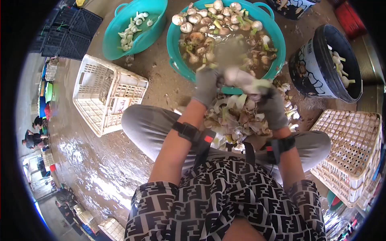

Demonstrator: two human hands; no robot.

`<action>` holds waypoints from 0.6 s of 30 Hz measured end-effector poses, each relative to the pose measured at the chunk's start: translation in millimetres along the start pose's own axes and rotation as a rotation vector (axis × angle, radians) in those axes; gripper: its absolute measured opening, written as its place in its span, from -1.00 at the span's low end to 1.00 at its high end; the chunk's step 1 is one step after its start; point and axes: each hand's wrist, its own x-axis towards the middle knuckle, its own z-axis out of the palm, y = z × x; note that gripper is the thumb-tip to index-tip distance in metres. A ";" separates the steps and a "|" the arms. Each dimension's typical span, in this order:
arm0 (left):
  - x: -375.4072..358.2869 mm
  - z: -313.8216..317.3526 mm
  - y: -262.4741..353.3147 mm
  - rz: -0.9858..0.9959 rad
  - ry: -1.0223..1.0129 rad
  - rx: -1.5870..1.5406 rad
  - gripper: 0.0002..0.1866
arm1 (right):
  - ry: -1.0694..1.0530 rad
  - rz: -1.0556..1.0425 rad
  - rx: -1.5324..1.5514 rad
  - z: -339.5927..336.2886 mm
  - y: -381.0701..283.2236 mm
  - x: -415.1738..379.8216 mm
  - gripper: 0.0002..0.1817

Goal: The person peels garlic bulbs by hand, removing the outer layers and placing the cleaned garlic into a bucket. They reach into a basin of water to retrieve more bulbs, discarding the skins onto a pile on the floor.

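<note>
My left hand (pixel 207 85), in a grey glove, is closed near the front rim of the big teal tub (pixel 173 52); motion blur hides what its fingers grip. My right hand (pixel 273 105), gloved too, is wrapped round the green stem end of a garlic bulb (pixel 237 77), whose pale head points toward my left hand. Muddy water and many unpeeled garlic bulbs (pixel 194 19) fill the tub. Below my hands, between my knees, lies a heap of peeled-off garlic skins and leaves (pixel 237 120).
A smaller teal basin (pixel 110 40) with white bulbs stands at the upper left, above a white crate (pixel 90 102). On the right are a black bucket (pixel 317 72) with bulbs and stacked white crates (pixel 348 140). Other people (pixel 33 138) sit at the far left.
</note>
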 end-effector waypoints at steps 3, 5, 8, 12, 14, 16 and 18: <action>10.1 -25.4 1.8 0.025 0.052 -0.246 -0.84 | 0.154 0.221 0.246 -22.0 -21.8 -12.9 -0.68; 9.3 -31.7 4.9 0.027 0.013 -0.232 -0.82 | 0.066 0.442 -0.037 -10.4 -35.4 -7.5 -0.67; -11.2 -8.6 1.7 0.143 -0.028 0.071 -0.83 | -0.081 0.190 -0.802 -10.8 -1.7 -1.5 -0.65; -42.6 22.1 5.9 0.277 -0.032 0.473 -0.83 | 0.015 0.037 -1.035 25.1 -6.0 25.2 -0.73; -47.0 31.6 1.0 0.360 0.005 0.550 -0.85 | 0.000 -0.007 -1.194 26.5 3.0 29.0 -0.79; -43.1 30.5 -9.8 0.333 -0.012 0.553 -0.86 | -0.010 0.007 -1.306 26.0 9.8 26.3 -0.84; -36.5 30.3 -19.5 0.310 -0.049 0.535 -0.87 | 0.001 0.069 -1.374 27.3 7.6 22.7 -0.88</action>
